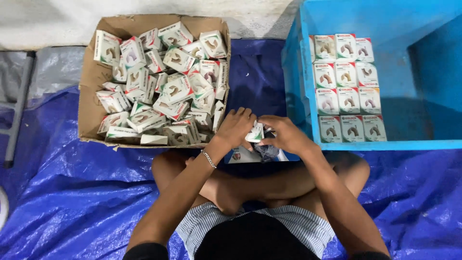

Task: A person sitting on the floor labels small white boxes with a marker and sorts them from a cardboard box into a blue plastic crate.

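Item: small box (pixel 255 132), held between both hands above the person's crossed legs, just in front of the gap between the two containers. White card with a green edge showing; most of it is covered by fingers, so its printed face cannot be made out. It looks like the same kind as the boxes stored either side.

Left hand (pixel 236 127): fingers curled down over the left end of the small box, gripping it. A thin bracelet (pixel 208 158) sits on the wrist.

Right hand (pixel 285 135): fingers bent around the right end of the same box, pinching it; knuckles up.

Under the hands: a flat printed sheet (pixel 240 155) and a dark crumpled piece (pixel 266 152), lying on the lap; what the dark piece is cannot be told.

Left of the hands: cardboard carton (pixel 89 91), open top, torn lower edge, filled with a loose heap of boxes (pixel 166 84), white with red and green trim, lying at all angles.

Right of the hands: blue plastic crate (pixel 414 58), holding rows of boxes (pixel 347 87) set face up in a neat grid against its left wall, three across and four deep.

Floor: blue tarpaulin (pixel 72 192), creased, under everything.
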